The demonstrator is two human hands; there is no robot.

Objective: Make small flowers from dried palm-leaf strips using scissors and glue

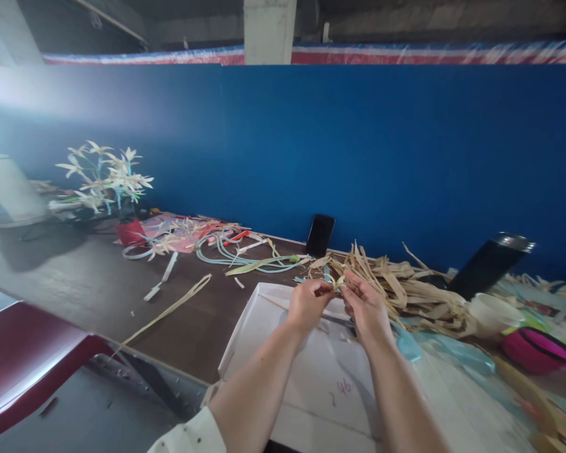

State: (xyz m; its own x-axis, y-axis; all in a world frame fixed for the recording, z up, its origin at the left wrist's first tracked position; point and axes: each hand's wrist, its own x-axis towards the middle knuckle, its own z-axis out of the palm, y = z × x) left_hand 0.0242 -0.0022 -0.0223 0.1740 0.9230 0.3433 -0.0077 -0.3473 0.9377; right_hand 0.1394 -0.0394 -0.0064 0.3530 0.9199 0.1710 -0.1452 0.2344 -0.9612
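Observation:
My left hand and my right hand meet over a white box lid or tray with red handwriting. Between their fingertips is a small pale yellow-green strip of plant fibre, like corn husk, which both hands pinch. Its exact shape is too small to make out. Just beyond the hands lies a pile of dry tan husk strips. A thin stick rests on the white surface left of my left hand.
A dark phone leans on the blue partition. Coiled pale-blue cord and husk scraps lie leftward, near white artificial flowers in a red pot. At right are a black flask, a white cup and a pink container.

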